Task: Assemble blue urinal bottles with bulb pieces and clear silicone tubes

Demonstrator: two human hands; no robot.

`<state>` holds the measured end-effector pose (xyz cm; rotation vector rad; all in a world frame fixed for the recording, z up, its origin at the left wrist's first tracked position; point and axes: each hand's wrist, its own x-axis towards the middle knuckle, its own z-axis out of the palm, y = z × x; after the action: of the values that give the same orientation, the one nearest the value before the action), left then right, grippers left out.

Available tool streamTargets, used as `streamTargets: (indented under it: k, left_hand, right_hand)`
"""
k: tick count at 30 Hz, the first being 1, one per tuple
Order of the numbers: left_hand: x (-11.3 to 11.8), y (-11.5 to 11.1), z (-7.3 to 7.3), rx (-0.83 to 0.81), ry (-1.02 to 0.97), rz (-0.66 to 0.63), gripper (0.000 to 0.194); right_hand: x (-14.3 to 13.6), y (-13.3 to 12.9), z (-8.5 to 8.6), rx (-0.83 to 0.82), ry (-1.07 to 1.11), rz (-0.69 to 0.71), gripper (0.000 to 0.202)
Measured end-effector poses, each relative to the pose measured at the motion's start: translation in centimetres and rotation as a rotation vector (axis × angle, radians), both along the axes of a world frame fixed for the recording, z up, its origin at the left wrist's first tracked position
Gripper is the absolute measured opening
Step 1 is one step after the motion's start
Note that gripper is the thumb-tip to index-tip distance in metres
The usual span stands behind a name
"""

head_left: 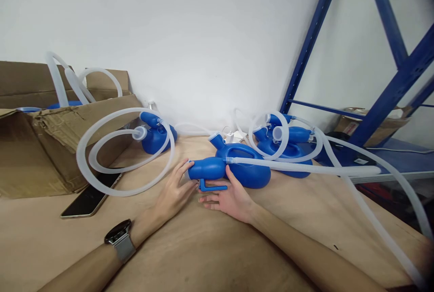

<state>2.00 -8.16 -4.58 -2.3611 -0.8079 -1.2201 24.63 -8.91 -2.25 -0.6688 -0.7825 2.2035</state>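
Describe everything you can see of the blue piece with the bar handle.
The blue piece looks like smooth, bulging plastic, lying sideways above the table, in front of a blue jug. Its bent bar handle runs along the near side. A whitish hose joins its right end. The person's left grip holds its left end; the right grip's thumb touches the other.

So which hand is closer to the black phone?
The left. The left hand is to the right of the phone, at one end of the blue piece. The right hand is farther right, at the piece's other end.
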Motion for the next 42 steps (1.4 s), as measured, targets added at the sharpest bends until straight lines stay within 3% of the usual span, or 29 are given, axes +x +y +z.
streamTargets:
  k: [10, 19, 32, 35, 39, 42]
  left_hand:
    - [0.1, -0.2, 0.0, -0.017, -0.001, -0.016, 0.008]
    - [0.1, -0.9, 1.1, -0.138, 0.057, -0.092, 0.013]
    - [0.0, -0.4, 0.5, -0.055, 0.062, -0.108, 0.023]
    - [0.0, -0.4, -0.2, -0.154, -0.009, -0.067, 0.029]
    - [0.5, -1.0, -0.9, -0.395, -0.209, 0.082, 0.05]
    - [0.9, -1.2, -1.1, -0.481, -0.267, 0.096, 0.048]
  right_hand:
    - [0.0, -0.1, 0.0, -0.038, 0.006, 0.055, 0.095]
    - [-0.1, 0.0, -0.2, -0.054, 0.024, 0.0, 0.097]
    - [-0.3, -0.2, -0.5, -0.061, 0.049, 0.012, 0.097]
    - [-0.5, -0.3, -0.5, -0.068, 0.071, 0.003, 0.095]
    - [-0.3, -0.3, -0.2, -0.051, 0.083, -0.078, 0.081]
    - [0.2, -0.3, 0.1, -0.019, 0.03, -0.033, 0.082]
